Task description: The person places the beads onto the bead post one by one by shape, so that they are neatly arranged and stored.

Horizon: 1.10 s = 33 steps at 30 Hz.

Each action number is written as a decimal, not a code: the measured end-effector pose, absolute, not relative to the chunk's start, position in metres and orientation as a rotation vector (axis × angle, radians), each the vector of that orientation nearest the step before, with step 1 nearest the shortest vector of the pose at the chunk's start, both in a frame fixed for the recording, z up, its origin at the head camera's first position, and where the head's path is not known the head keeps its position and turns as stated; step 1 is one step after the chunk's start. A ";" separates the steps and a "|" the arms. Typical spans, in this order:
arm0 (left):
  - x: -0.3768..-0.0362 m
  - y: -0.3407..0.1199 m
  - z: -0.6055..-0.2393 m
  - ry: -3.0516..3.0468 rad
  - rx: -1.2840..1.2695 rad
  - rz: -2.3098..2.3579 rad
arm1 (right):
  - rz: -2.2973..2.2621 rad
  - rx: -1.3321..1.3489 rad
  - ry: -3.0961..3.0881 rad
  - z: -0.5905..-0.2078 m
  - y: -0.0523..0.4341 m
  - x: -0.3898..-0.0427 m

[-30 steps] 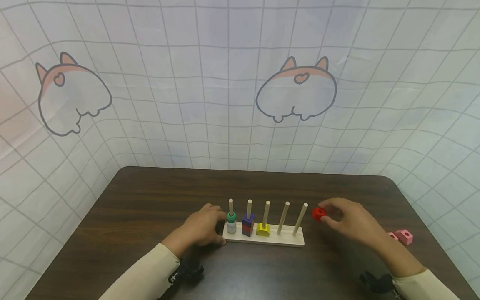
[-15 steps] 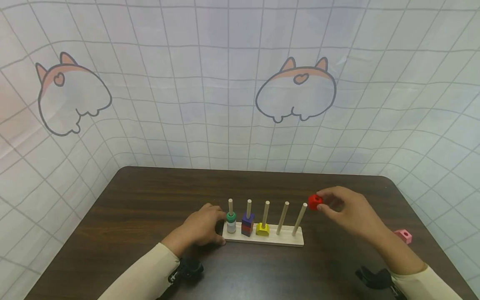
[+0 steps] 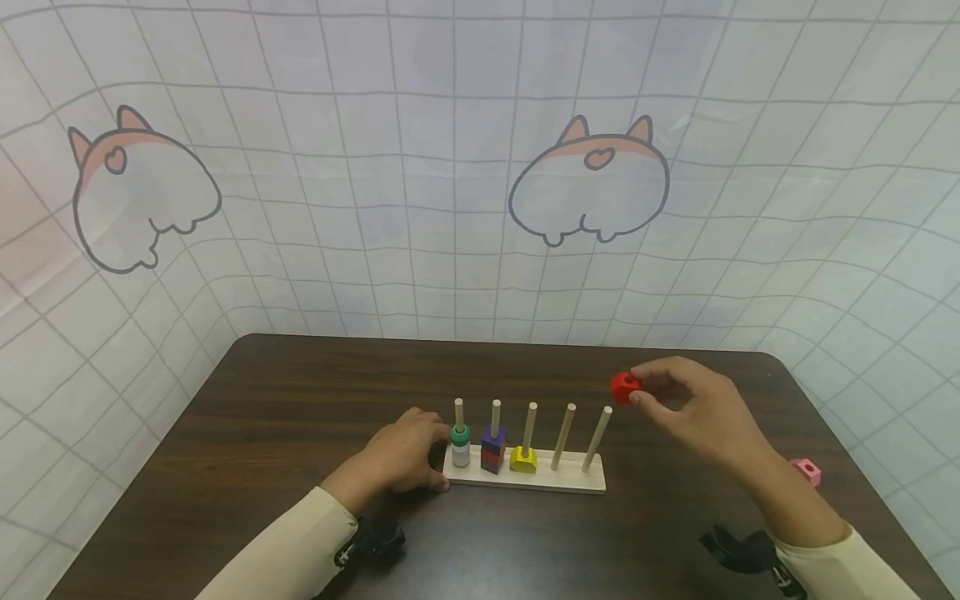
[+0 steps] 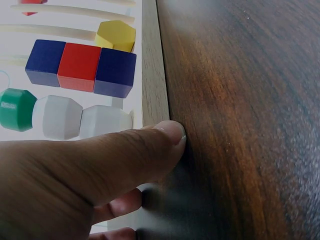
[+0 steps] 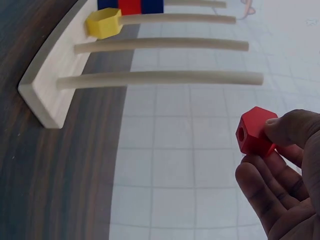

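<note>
A wooden base (image 3: 577, 480) with five upright pegs stands on the dark table. Its leftmost peg carries a green bead above white ones (image 3: 461, 445), the second a blue and red stack (image 3: 492, 448), the third a yellow bead (image 3: 522, 458); the two right pegs are bare. My right hand (image 3: 678, 408) pinches a red hexagonal bead (image 3: 624, 387) in the air, above and right of the rightmost peg (image 3: 598, 437); the right wrist view shows the red bead (image 5: 256, 131) with its hole facing the pegs. My left hand (image 3: 405, 454) rests against the base's left end, thumb (image 4: 135, 152) touching the wood (image 4: 152, 75).
A pink block (image 3: 806, 472) lies on the table (image 3: 300, 400) to the right, behind my right forearm. A gridded cloth with cartoon figures hangs behind and around the table. Black wrist straps (image 3: 738, 550) sit on both forearms.
My right hand has lifted the red bead up and slightly left, from beside the rightmost peg to above its tip. The left hand has stayed at the base.
</note>
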<state>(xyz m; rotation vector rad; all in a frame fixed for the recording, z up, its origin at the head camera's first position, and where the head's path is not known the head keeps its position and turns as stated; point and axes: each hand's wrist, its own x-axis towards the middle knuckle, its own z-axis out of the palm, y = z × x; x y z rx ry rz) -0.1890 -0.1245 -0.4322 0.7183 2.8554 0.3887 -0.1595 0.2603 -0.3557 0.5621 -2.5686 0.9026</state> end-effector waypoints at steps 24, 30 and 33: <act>-0.188 -0.124 -0.432 2.849 0.714 0.388 | 1.075 0.660 -2.459 -0.340 0.219 -0.156; -0.189 -0.125 -0.433 2.847 0.719 0.390 | 1.064 0.649 -2.506 -0.340 0.210 -0.156; -0.189 -0.124 -0.433 2.845 0.717 0.391 | 1.081 0.666 -2.508 -0.341 0.206 -0.156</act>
